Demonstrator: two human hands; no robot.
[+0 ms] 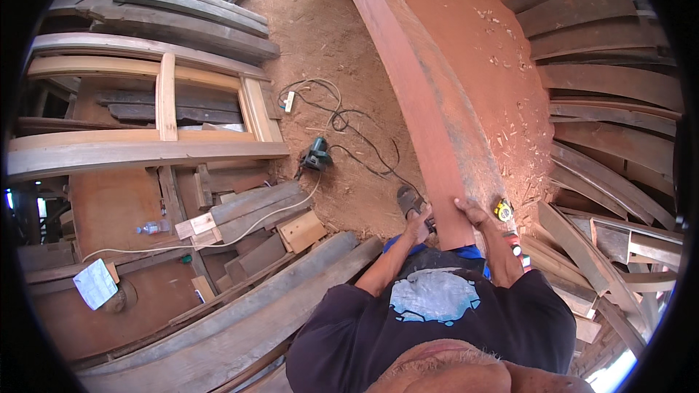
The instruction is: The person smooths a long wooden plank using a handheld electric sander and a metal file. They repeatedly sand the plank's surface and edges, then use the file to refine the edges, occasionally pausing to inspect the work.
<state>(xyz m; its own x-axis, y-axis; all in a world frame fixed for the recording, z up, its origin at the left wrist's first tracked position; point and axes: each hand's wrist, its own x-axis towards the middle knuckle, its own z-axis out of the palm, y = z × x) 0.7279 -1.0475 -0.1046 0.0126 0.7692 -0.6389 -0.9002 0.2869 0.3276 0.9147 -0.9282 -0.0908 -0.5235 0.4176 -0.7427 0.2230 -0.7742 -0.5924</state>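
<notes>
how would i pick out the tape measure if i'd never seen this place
Find the long reddish board running down from the top of the view toward the person. At its near end, the right hand is on its right edge. Just right of that hand is the small, rounded tape measure, set apart from the red object below it by its yellow-and-black case.

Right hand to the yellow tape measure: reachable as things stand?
Likely yes: the yellow tape measure lies just right of the right hand, nothing visible between them. The hand is at the reddish plank's edge, so it may need to come off first.
</notes>
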